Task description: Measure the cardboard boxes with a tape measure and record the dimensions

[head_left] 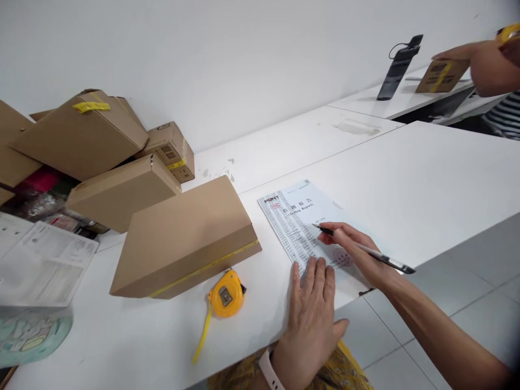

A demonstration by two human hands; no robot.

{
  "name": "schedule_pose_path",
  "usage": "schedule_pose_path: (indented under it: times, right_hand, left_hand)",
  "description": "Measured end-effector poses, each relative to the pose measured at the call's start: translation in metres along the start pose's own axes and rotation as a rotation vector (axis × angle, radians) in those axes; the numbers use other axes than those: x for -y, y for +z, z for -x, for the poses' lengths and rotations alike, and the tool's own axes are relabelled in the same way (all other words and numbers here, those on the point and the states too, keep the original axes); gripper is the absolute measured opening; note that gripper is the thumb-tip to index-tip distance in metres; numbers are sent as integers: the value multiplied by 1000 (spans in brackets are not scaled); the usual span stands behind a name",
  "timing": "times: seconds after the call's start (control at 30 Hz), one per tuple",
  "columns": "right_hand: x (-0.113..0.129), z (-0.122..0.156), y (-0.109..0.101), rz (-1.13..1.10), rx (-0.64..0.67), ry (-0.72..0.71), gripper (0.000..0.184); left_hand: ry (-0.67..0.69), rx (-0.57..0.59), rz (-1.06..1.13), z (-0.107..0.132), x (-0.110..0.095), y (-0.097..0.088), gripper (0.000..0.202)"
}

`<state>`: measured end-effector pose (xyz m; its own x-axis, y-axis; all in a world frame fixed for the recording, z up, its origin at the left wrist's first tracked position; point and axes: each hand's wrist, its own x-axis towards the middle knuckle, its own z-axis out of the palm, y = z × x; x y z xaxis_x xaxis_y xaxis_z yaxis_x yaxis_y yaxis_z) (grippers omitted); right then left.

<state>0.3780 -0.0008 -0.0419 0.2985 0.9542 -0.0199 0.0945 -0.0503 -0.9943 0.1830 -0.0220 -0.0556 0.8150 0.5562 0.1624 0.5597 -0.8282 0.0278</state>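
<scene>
My right hand (357, 246) grips a pen (385, 259), its tip over the middle of a printed report booklet (325, 203) lying on the white table. The cover carries the words "Testing Report" and a round stamp. Spread flat, my left hand (312, 298) rests on the booklet's lower edge, a pale band around its wrist. Left of that hand lies an orange tape measure (226, 293) with a short length of yellow tape pulled out. Behind the tape measure is a closed brown cardboard box (187, 238) with yellow tape along its side.
More cardboard boxes (89, 130) are stacked at the left against the wall. Printed sheets (44, 260) lie near the left edge, above a teal patterned object (36, 336). A dark bottle (396, 70) stands at the back right, where another person's hand (463, 51) touches a small box (441, 76).
</scene>
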Motion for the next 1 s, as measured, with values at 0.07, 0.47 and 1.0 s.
schedule_pose_path:
  times: [0.07,0.47,1.0]
  right_hand:
    - [-1,0,3,34,40,73,44]
    - [1,-10,33,123,136,28,41]
    - [-6,-5,33,328,127,-106,31]
  left_hand:
    - [-7,-4,6,9,8,0,83]
    - [-82,-38,-4,17,8,-4,67]
    - [-81,2,43,19,9,-9,68]
